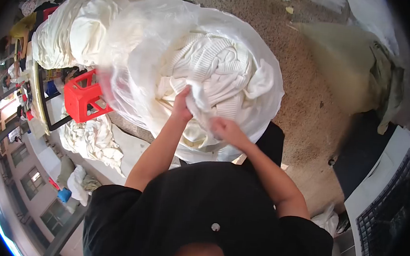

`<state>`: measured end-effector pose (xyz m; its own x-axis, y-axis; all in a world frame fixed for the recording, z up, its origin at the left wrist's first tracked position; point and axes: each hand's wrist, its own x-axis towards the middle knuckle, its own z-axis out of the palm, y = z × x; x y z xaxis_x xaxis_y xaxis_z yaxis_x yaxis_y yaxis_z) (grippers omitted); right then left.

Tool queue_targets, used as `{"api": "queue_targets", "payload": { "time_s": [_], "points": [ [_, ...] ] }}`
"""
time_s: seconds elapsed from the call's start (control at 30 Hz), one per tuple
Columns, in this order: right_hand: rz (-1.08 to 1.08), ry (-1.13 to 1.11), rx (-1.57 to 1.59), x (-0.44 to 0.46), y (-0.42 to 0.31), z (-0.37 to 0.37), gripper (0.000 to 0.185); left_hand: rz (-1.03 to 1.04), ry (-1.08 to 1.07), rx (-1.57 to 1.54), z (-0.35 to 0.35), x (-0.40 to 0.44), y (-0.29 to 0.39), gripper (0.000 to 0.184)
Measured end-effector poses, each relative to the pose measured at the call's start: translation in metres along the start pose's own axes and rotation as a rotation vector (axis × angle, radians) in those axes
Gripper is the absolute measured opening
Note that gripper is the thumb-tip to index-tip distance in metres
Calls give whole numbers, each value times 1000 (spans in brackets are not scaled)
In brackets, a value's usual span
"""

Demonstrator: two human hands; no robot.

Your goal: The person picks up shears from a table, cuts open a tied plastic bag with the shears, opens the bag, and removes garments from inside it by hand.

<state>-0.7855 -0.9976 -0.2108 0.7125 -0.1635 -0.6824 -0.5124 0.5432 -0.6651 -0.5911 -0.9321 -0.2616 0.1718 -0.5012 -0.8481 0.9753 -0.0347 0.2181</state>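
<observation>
My left hand [182, 108] is closed on a white knit garment piece [198, 97], its thumb pointing up along the cloth. The piece runs down toward my right hand [225, 131], which is curled at its lower end and blurred by motion. Both hands are over a large clear plastic bag [142, 65], opened wide. Inside the bag lies a heap of white ribbed knitwear [220, 62], folded and tangled together.
Behind the bag, stacked white garments [95, 28] lean to the left. A red plastic stool [80, 96] stands beside it. More white cloth [93, 141] lies lower left. At right are a blurred olive sack [350, 62] and a black-gridded white unit [377, 199].
</observation>
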Motion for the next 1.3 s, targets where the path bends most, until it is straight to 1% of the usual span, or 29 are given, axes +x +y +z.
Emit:
{"api": "queue_targets", "payload": {
  "time_s": [0.03,0.07,0.1,0.13,0.17,0.23,0.27,0.33,0.37,0.43,0.53,0.6,0.63,0.67,0.7,0.73,0.77,0.8,0.83,0.9,0.97,1.03,1.07,1.1,1.17,1.2,1.23,1.27,1.3],
  "points": [
    [-62,206,-71,9,-4,-13,24,6,-12,-14,8,5,-2,30],
    [-131,409,-141,25,-9,-29,21,-16,63,33,18,14,-4,31],
    [-265,528,-237,43,-12,-44,20,-35,136,80,30,23,-6,32],
    [-403,640,-332,64,-15,-59,19,-16,140,97,40,27,-13,32],
    [-414,625,-351,89,-17,-72,19,-1,135,77,48,30,-18,32],
    [-719,770,-611,142,-25,-96,14,36,123,68,60,33,-27,33],
    [-742,730,-615,170,-36,-115,14,51,94,50,61,36,-31,33],
    [-888,843,-958,203,-40,-134,17,92,175,-14,55,38,-42,32],
    [-884,822,-932,214,-41,-142,17,130,217,-53,59,36,-46,33],
    [-582,571,-1217,224,-56,-157,21,144,243,-58,60,34,-45,33],
    [-543,514,-1130,218,-66,-162,18,120,238,-35,56,40,-41,34],
    [-539,425,-949,184,-67,-141,12,101,211,-11,69,40,-35,34],
    [-723,268,-898,171,-51,-122,8,87,129,-64,91,34,-28,33],
    [-589,-88,-825,127,-73,-98,9,71,49,-119,103,31,-25,32],
    [-537,-245,-793,104,-84,-84,9,66,49,-125,90,36,-25,32],
    [-485,-400,-758,95,-89,-77,10,33,122,23,67,44,-26,31],
    [-484,-402,-760,105,-93,-84,10,3,194,171,54,49,-26,30],
    [-380,-195,-611,127,-100,-97,11,107,218,79,55,47,-25,27],
    [-275,6,-456,153,-108,-111,13,111,220,81,60,42,-23,27],
    [-553,367,-975,222,-74,-132,16,199,300,78,67,32,-20,24],
    [-640,509,-1217,231,-67,-137,17,186,336,99,60,31,-28,24],
    [-610,475,-1139,232,-60,-141,15,228,316,227,72,32,-33,25],
    [-589,451,-1072,233,-59,-145,13,228,309,219,76,33,-34,25],
    [-593,457,-1086,229,-66,-147,13,225,304,174,81,37,-34,24],
    [-435,313,-859,207,-77,-141,12,218,301,88,86,41,-32,23],
    [-502,124,-763,188,-78,-122,12,219,299,84,82,46,-28,23],
    [-555,-69,-656,171,-78,-104,12,120,166,-37,74,49,-25,27],
    [-547,-73,-653,163,-87,-103,12,21,32,-155,68,50,-24,32],
    [-417,-210,-623,155,-103,-105,12,16,36,-155,68,48,-23,32]
  ]
}}
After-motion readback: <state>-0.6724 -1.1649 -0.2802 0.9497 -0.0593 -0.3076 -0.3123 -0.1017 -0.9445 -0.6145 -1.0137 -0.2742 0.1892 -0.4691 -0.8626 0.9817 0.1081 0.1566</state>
